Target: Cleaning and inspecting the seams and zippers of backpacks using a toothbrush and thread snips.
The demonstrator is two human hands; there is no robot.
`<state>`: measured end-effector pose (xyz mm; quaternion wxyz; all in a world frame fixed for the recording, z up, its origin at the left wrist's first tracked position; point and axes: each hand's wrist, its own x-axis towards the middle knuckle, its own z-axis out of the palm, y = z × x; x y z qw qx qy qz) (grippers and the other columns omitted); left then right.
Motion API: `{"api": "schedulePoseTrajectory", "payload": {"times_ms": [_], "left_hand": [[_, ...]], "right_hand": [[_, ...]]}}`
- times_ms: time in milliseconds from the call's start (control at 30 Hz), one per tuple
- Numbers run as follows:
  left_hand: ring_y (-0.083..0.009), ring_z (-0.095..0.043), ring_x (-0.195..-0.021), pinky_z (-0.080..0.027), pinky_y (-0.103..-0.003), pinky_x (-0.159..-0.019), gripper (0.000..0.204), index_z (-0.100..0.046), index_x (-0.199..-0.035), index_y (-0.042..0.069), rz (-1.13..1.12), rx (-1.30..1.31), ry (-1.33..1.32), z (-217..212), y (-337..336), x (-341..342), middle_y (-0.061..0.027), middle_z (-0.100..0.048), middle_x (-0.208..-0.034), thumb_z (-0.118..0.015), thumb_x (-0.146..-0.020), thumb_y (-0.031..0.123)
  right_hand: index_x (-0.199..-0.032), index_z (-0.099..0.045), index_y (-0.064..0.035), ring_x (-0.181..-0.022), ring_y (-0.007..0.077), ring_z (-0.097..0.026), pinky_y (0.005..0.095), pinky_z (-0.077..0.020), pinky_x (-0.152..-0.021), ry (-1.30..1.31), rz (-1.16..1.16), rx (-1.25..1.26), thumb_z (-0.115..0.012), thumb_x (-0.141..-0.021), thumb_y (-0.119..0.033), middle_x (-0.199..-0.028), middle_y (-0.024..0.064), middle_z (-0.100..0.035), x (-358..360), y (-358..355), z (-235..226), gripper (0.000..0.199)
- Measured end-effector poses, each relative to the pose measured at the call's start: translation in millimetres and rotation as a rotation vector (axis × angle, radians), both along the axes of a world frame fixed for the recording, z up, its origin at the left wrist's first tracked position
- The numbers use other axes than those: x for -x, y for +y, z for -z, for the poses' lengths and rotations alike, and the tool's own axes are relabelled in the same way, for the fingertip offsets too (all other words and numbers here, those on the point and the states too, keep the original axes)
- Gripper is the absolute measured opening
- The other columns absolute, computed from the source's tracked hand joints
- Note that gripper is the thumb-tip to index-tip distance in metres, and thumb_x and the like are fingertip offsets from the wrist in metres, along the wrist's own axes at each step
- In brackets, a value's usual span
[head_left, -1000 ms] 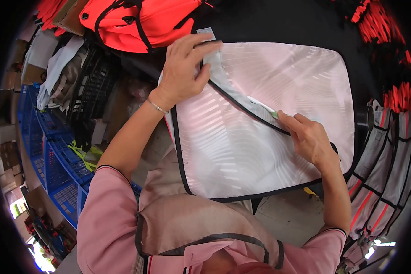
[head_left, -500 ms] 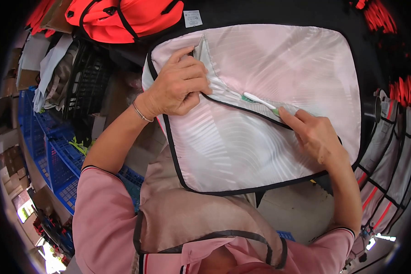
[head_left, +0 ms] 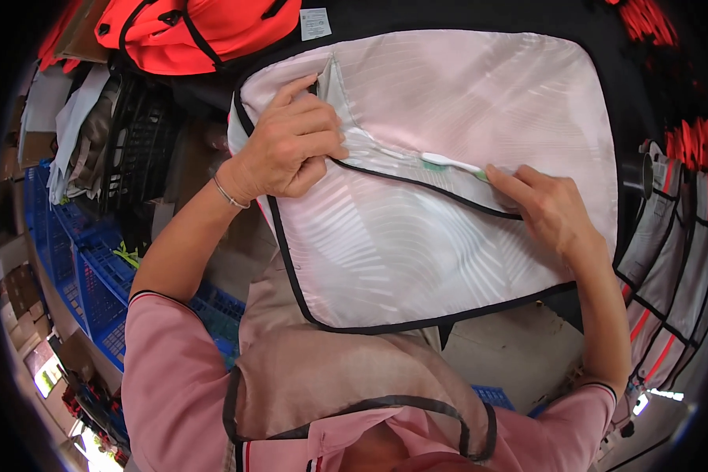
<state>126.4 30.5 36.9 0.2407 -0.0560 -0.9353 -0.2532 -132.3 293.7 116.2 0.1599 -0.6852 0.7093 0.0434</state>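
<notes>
In front of me lies a large rounded fabric panel (head_left: 480, 94) with a pale pink-and-white sheen and black binding round its edge. A black-bound pocket opening (head_left: 417, 182) runs slantwise across its middle and gapes a little. My left hand (head_left: 295, 145) is closed on the pocket's edge at the left, index finger stretched toward a fold near the top. My right hand (head_left: 551, 206) pinches the end of a slim white-and-green tool (head_left: 455, 163), which lies along the opening. What kind of tool it is I cannot make out; the right fingers hide its end.
A bright orange-red bag (head_left: 212, 35) with black straps sits at the far left. Blue plastic crates (head_left: 94, 275) and a black basket (head_left: 145, 138) stand at my left. Grey bags with red stripes (head_left: 653, 315) hang at the right. Dark table surface (head_left: 417, 14) shows behind the panel.
The panel and both hands appear shifted slightly left and up in view. My right hand has turned a little, and the tool lies flatter along the opening.
</notes>
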Motion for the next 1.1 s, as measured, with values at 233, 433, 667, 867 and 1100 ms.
{"api": "schedulePoseTrajectory", "payload": {"times_ms": [233,433,667,867,1100], "left_hand": [[-0.0212,-0.063,-0.090,-0.031,-0.052,-0.113,0.028,-0.068,-0.078,0.012,0.008,-0.012,-0.046,2,-9,-8,-0.0014,-0.058,-0.078,-0.056,-0.059,-0.004],[-0.0218,-0.063,-0.090,-0.030,-0.052,-0.114,0.029,-0.068,-0.079,0.012,0.007,0.026,-0.066,-5,-9,-5,-0.0020,-0.059,-0.079,-0.055,-0.058,-0.004],[-0.0264,-0.063,-0.089,-0.029,-0.056,-0.113,0.025,-0.067,-0.079,0.008,0.012,0.019,-0.076,-5,-14,3,-0.0054,-0.063,-0.083,-0.055,-0.059,0.000],[-0.0303,-0.060,-0.093,-0.025,-0.059,-0.113,0.012,-0.064,-0.075,0.003,-0.069,0.010,-0.088,-1,-13,-15,-0.0103,-0.061,-0.083,-0.057,-0.066,-0.001],[-0.0308,-0.060,-0.093,-0.022,-0.059,-0.115,0.012,-0.062,-0.075,0.003,-0.088,-0.039,-0.122,-6,-7,-2,-0.0103,-0.060,-0.083,-0.056,-0.066,-0.002]], "right_hand": [[-0.130,-0.059,-0.0174,-0.072,0.0271,-0.064,0.0376,-0.0512,-0.060,-0.063,-0.099,0.099,-0.059,-0.078,0.000,-0.082,0.0067,-0.060,0,-18,5,0.055],[-0.129,-0.061,-0.0184,-0.073,0.0261,-0.064,0.0380,-0.0505,-0.060,0.028,0.020,0.000,-0.059,-0.081,-0.003,-0.082,0.0055,-0.060,24,17,0,0.051],[-0.124,-0.062,-0.0181,-0.073,0.0262,-0.064,0.0381,-0.0520,-0.060,-0.037,-0.052,0.194,-0.056,-0.084,-0.007,-0.083,0.0058,-0.060,14,-3,10,0.041],[-0.121,-0.065,-0.0151,-0.080,0.0295,-0.066,0.0385,-0.0533,-0.065,0.119,0.324,0.250,-0.060,-0.085,-0.007,-0.090,0.0093,-0.066,46,84,-52,0.037],[-0.109,-0.067,-0.0119,-0.083,0.0380,-0.067,0.0490,-0.0513,-0.071,0.684,0.986,0.449,-0.059,-0.094,-0.019,-0.085,0.0184,-0.069,142,179,-85,0.019]]}}
